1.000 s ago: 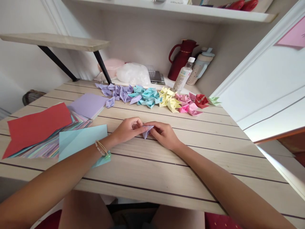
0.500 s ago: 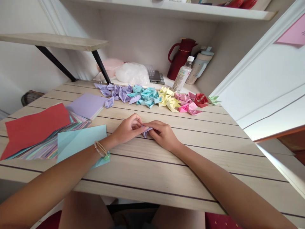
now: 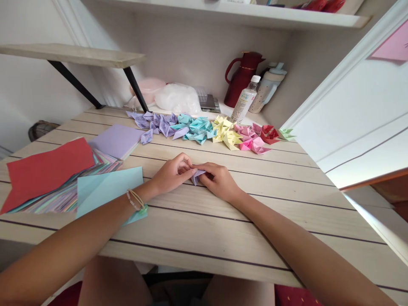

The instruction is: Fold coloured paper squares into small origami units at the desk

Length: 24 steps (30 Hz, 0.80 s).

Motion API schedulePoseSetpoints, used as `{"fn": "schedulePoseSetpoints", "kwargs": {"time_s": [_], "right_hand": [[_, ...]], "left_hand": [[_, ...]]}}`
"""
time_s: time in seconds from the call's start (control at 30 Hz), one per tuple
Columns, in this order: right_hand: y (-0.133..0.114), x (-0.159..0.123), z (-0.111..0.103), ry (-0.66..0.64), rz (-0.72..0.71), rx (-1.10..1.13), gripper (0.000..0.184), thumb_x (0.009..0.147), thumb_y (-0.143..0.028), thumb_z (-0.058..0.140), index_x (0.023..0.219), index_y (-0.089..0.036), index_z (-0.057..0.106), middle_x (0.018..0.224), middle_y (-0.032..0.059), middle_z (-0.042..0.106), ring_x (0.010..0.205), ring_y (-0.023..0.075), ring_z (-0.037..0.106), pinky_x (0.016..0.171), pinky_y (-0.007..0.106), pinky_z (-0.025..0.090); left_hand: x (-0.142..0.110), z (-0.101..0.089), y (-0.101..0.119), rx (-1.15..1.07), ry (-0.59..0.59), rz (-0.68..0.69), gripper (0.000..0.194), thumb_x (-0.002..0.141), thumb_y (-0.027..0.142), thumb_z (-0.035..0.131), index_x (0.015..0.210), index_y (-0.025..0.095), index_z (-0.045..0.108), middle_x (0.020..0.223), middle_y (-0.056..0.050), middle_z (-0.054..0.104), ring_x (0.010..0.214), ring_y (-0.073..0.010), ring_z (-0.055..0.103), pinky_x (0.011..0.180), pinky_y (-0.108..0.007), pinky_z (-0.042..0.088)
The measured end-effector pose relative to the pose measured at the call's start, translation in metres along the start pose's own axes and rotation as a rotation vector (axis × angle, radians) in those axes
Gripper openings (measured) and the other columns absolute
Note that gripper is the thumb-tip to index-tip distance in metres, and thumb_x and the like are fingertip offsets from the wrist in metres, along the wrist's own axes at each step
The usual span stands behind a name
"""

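My left hand (image 3: 170, 173) and my right hand (image 3: 217, 180) meet at the middle of the wooden table (image 3: 204, 221). Both pinch a small folded lilac paper piece (image 3: 196, 175) that rests on the tabletop; only its pointed tip shows between the fingers. A beaded bracelet sits on my left wrist. Behind the hands lies a row of folded paper pieces: lilac (image 3: 154, 123), teal (image 3: 195, 126), yellow (image 3: 226, 131), pink (image 3: 250, 138), red (image 3: 269, 134) and one green (image 3: 286, 134).
Left of my hands lie a light blue sheet (image 3: 106, 187), a red sheet (image 3: 47, 168) over a fanned stack of coloured paper, and a lilac pad (image 3: 117, 140). At the back stand a dark red jug (image 3: 242, 78), a clear bottle (image 3: 245, 100), a cup (image 3: 267, 89) and a plastic bag (image 3: 178, 97). A shelf (image 3: 73, 55) overhangs the left.
The lilac piece has been pressed smaller between my fingers; less of its pointed flap shows. Both hands have stayed at the same spot.
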State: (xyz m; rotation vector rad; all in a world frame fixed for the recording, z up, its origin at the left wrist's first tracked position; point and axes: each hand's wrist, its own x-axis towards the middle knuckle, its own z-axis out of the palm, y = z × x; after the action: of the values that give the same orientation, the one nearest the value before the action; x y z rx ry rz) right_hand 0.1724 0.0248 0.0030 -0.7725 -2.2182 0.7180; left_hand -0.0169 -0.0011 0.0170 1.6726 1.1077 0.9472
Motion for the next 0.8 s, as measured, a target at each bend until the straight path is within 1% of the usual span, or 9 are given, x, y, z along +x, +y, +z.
{"fn": "schedulePoseSetpoints", "kwargs": {"time_s": [0.23, 0.37, 0.5, 0.67, 0.8], "right_hand": [[0.0011, -0.0009, -0.0003, -0.021, 0.063, 0.000, 0.042, 0.076, -0.008, 0.050, 0.112, -0.024, 0.063, 0.097, 0.0037, 0.069, 0.077, 0.0158, 0.061, 0.068, 0.027, 0.046], [0.0024, -0.0013, -0.0001, -0.024, 0.083, 0.011, 0.041, 0.076, -0.009, 0.051, 0.113, -0.023, 0.063, 0.099, 0.0042, 0.069, 0.076, 0.0154, 0.061, 0.067, 0.027, 0.045], [0.0034, -0.0017, 0.0006, -0.027, 0.089, 0.024, 0.041, 0.075, -0.009, 0.051, 0.112, -0.022, 0.063, 0.096, 0.0035, 0.069, 0.071, 0.0141, 0.059, 0.064, 0.025, 0.044], [0.0045, -0.0020, 0.0012, -0.031, 0.107, 0.032, 0.042, 0.074, -0.010, 0.052, 0.113, -0.022, 0.063, 0.093, 0.0032, 0.069, 0.066, 0.0131, 0.057, 0.060, 0.024, 0.043], [0.0035, -0.0016, 0.0009, -0.038, 0.114, 0.032, 0.039, 0.075, -0.011, 0.052, 0.111, -0.022, 0.063, 0.092, 0.0030, 0.069, 0.065, 0.0129, 0.056, 0.060, 0.024, 0.043]], "left_hand": [[-0.0004, -0.0004, 0.0012, 0.103, -0.002, 0.008, 0.023, 0.080, 0.042, 0.056, 0.085, 0.020, 0.052, 0.077, -0.001, 0.064, 0.073, -0.0166, 0.063, 0.065, -0.028, 0.049], [-0.0016, -0.0005, 0.0024, 0.147, -0.015, 0.022, 0.020, 0.081, 0.040, 0.054, 0.085, 0.020, 0.053, 0.078, -0.001, 0.064, 0.076, -0.0168, 0.063, 0.069, -0.029, 0.049], [-0.0024, -0.0007, 0.0030, 0.195, -0.022, 0.039, 0.017, 0.083, 0.037, 0.053, 0.085, 0.020, 0.053, 0.079, -0.001, 0.064, 0.078, -0.0167, 0.063, 0.071, -0.029, 0.049], [-0.0030, -0.0007, 0.0026, 0.200, -0.027, 0.041, 0.016, 0.083, 0.037, 0.052, 0.085, 0.021, 0.053, 0.078, -0.001, 0.065, 0.078, -0.0171, 0.063, 0.071, -0.030, 0.049], [-0.0048, 0.0020, 0.0035, 0.217, -0.015, 0.056, 0.019, 0.083, 0.039, 0.053, 0.085, 0.020, 0.053, 0.079, -0.002, 0.065, 0.076, -0.0167, 0.062, 0.070, -0.030, 0.049]]}}
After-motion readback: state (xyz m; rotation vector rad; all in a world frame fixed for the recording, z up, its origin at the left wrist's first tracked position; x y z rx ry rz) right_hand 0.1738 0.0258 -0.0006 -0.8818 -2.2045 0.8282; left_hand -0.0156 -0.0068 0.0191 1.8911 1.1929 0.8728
